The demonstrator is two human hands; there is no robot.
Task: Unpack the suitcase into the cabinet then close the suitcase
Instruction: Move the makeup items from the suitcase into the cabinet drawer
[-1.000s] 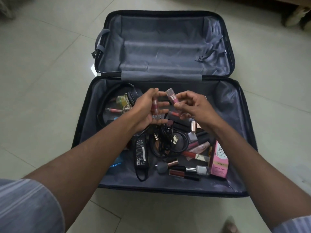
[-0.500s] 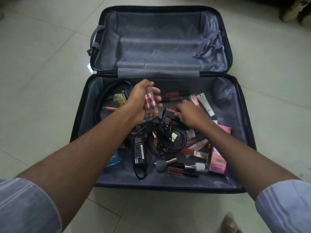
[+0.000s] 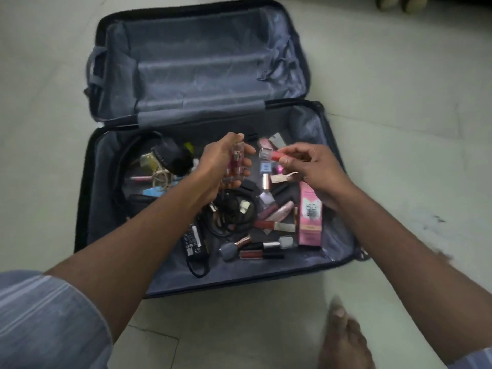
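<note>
A dark suitcase (image 3: pixel 87 187) lies open on the tiled floor, its grey-lined lid (image 3: pixel 202 62) flat at the back. My left hand (image 3: pixel 218 169) grips a bundle of pink lip gloss tubes (image 3: pixel 235 163) above the middle of the case. My right hand (image 3: pixel 316 166) pinches a red lip gloss tube (image 3: pixel 274 155) with a clear cap, held level just right of the bundle. Below them lie several cosmetics, a pink box (image 3: pixel 310 214), a black power adapter (image 3: pixel 193 242) and coiled black cables (image 3: pixel 234 214). No cabinet is in view.
Black headphones (image 3: pixel 170 155) and small bottles sit in the case's left part. A bare foot (image 3: pixel 343 339) stands on the floor in front of the suitcase at lower right. Shoes (image 3: pixel 399 4) show at the top right edge.
My right hand has come up from the pile with a red lip gloss tube and brought it beside the left hand's bundle. The view has shifted, so the case sits lower.
</note>
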